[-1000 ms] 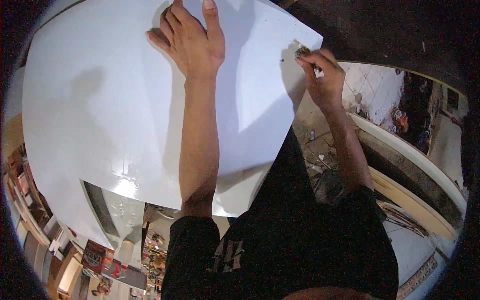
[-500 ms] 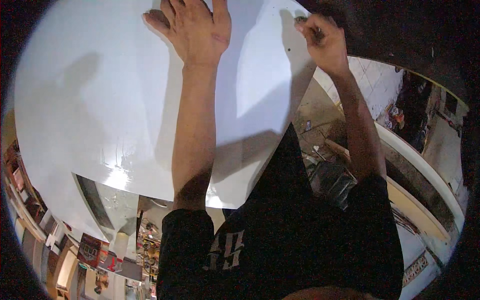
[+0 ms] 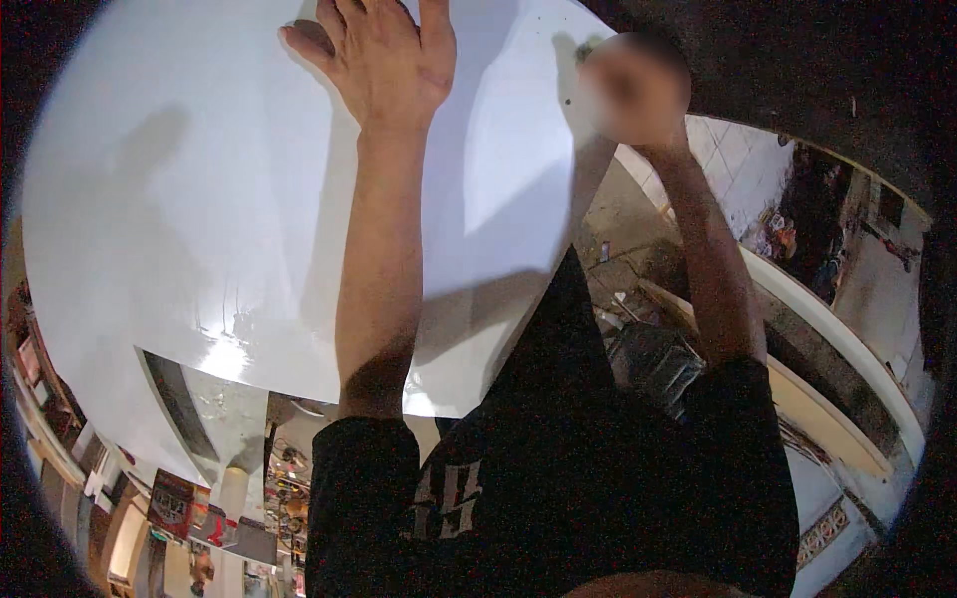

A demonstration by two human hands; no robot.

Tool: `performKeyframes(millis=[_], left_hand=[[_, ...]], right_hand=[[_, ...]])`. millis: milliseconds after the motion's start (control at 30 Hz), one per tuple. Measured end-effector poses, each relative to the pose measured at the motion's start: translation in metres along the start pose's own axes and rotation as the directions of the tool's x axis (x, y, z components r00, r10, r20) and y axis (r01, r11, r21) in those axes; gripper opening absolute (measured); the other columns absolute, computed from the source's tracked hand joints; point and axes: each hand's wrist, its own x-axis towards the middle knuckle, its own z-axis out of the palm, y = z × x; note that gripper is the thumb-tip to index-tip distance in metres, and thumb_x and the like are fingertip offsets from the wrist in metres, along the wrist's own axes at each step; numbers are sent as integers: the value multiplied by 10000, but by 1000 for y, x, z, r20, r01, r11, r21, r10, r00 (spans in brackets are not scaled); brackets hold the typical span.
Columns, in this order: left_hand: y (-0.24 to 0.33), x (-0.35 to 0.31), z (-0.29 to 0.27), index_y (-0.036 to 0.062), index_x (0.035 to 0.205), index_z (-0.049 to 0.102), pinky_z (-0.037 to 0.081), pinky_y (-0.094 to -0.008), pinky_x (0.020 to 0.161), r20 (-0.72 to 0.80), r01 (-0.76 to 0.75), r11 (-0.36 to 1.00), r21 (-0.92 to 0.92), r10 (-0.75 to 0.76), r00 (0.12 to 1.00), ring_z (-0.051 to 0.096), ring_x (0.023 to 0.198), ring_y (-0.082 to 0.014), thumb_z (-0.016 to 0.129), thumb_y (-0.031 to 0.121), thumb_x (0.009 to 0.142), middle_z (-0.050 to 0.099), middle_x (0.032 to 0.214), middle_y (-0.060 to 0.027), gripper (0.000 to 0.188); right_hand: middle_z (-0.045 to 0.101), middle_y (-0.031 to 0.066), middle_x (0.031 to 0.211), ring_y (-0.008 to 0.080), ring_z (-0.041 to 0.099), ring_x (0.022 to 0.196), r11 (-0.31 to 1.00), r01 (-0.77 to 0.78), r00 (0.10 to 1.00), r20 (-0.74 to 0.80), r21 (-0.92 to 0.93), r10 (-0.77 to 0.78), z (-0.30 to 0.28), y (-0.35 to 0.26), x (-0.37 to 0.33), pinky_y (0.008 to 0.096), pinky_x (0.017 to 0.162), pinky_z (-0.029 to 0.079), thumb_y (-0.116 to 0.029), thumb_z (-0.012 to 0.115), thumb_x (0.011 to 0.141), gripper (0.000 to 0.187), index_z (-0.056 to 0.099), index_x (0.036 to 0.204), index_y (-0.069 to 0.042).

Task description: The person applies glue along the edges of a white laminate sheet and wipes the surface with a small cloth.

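A large glossy white panel [image 3: 259,179] with a curved outline spreads out before me. My left hand [image 3: 389,70] rests flat on it near the top of the picture, fingers spread, with nothing in them; the fingertips are partly cut off. At the panel's right edge is my right hand [image 3: 635,92]. It is blurred, but its fingers look curled in toward the thumb. A small dark patch shows by the fingertips; what they hold, if anything, I cannot make out. Just below them, a small dark hole or spot [image 3: 568,101] marks the white surface.
The panel's cut-out corner [image 3: 179,399] lies at the lower left. Beyond it stand a pale cylinder [image 3: 234,488] and a dark red box [image 3: 171,501]. A black plastic sheet [image 3: 653,364] and a long curved pale piece [image 3: 847,329] lie on the right, below a tiled floor [image 3: 733,164].
The view has shifted slightly, so most things sit a little farther left. My left hand keeps its place on the panel. My right hand stays at the edge and now appears blurred.
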Motion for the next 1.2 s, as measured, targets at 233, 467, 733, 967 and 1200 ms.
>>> performKeyframes(millis=[233,467,733,967,1200], left_hand=[[-4,-2,1,30,1402,414,81,-598,1168,-9,3,999,43,-3,1000,340,1381,-346,301,509,1029,445,1402,-209,618],[0,-2,-1,21,1403,419,92,-602,1159,-12,-29,1000,-6,29,1000,343,1376,-356,310,498,1029,453,1396,-208,616],[-9,2,2,-13,1399,400,16,-631,1132,-37,-84,984,-158,79,996,344,1365,-325,248,579,1005,489,1333,-204,728],[-8,-1,7,12,1414,394,-20,-626,1143,-48,-101,983,-154,95,994,299,1404,-330,231,590,1003,466,1374,-200,728],[-9,1,2,33,1386,445,1,-609,1144,-47,-78,980,-181,71,996,338,1378,-312,258,600,999,480,1384,-175,711]], right_hand=[[675,22,828,233,631,779,998,-28,1000,4,59,28,2,-3,-9,428,795,445,-285,696,877,132,678,877,-155],[680,85,881,273,639,771,997,71,995,-69,-40,-74,1,-14,-21,422,727,480,-215,698,875,94,690,925,-134],[681,134,930,315,660,866,929,-164,960,-162,332,228,4,-46,-54,409,765,519,-145,749,816,171,674,937,-49],[678,130,828,310,677,773,987,-12,931,-359,162,70,26,-18,-23,400,727,525,-33,712,729,155,631,860,-47],[633,132,765,288,648,691,998,49,959,-283,44,-35,15,-14,-10,356,675,506,-27,700,804,134,568,783,-37]])
